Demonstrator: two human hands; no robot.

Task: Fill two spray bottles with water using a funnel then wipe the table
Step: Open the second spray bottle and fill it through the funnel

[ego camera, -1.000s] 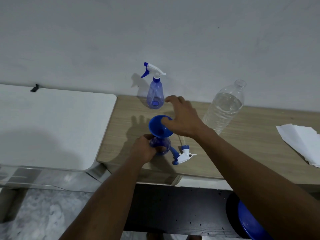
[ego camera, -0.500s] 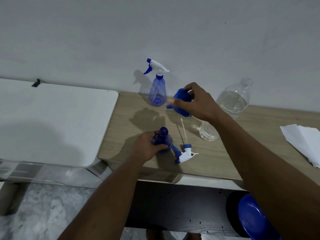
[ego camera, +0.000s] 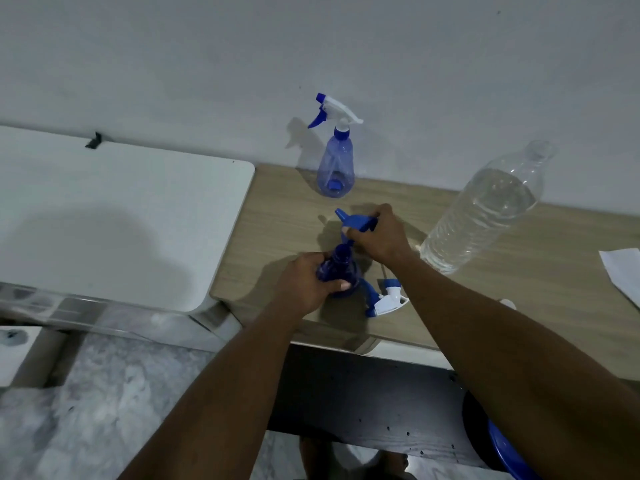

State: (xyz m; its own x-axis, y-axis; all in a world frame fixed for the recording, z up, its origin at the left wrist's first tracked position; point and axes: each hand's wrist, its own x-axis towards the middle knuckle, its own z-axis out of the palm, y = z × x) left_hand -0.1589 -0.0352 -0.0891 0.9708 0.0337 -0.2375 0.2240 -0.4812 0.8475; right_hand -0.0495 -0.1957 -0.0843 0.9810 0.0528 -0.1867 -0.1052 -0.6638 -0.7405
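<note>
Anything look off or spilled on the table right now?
No spill shows. Two things stand out: the funnel is off the near spray bottle, held sideways in the right hand, and a trigger head lies loose on the table.

Both arms reach forward, left hand [ego camera: 304,283] curled in a grip, right hand [ego camera: 379,239] gripping just beyond it.
</note>
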